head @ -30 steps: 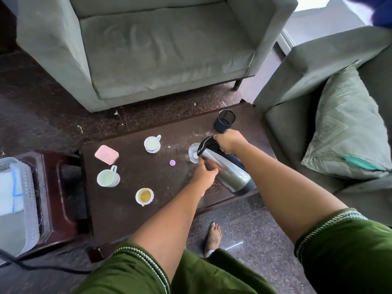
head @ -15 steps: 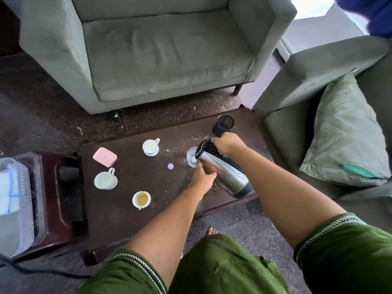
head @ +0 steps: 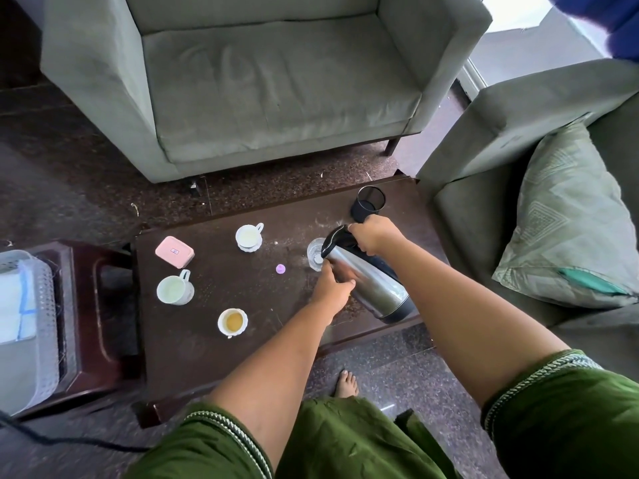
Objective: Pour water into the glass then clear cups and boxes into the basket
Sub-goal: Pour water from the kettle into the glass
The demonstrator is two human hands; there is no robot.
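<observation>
A steel kettle (head: 370, 288) with a black lid is tilted, its spout over a clear glass (head: 314, 254) on the dark coffee table (head: 193, 344). My right hand (head: 375, 233) grips the kettle's handle. My left hand (head: 332, 288) presses against the kettle's body from below. To the left stand a white cup on a saucer (head: 248, 236), a white mug (head: 174, 289) and a cup with brown liquid (head: 232, 321). A pink box (head: 174, 251) lies at the table's far left. The white basket (head: 31, 326) sits on a side stand at the left edge.
A black mesh cup (head: 369, 202) stands behind the kettle. A small purple cap (head: 280, 268) lies mid-table. A grey armchair (head: 276, 84) faces the table, a sofa with a patterned cushion (head: 570, 223) is at right. My bare foot (head: 345, 383) rests below the table's edge.
The kettle stays tilted over the glass with both hands in the same hold. The camera has shifted slightly; the table things have not moved.
</observation>
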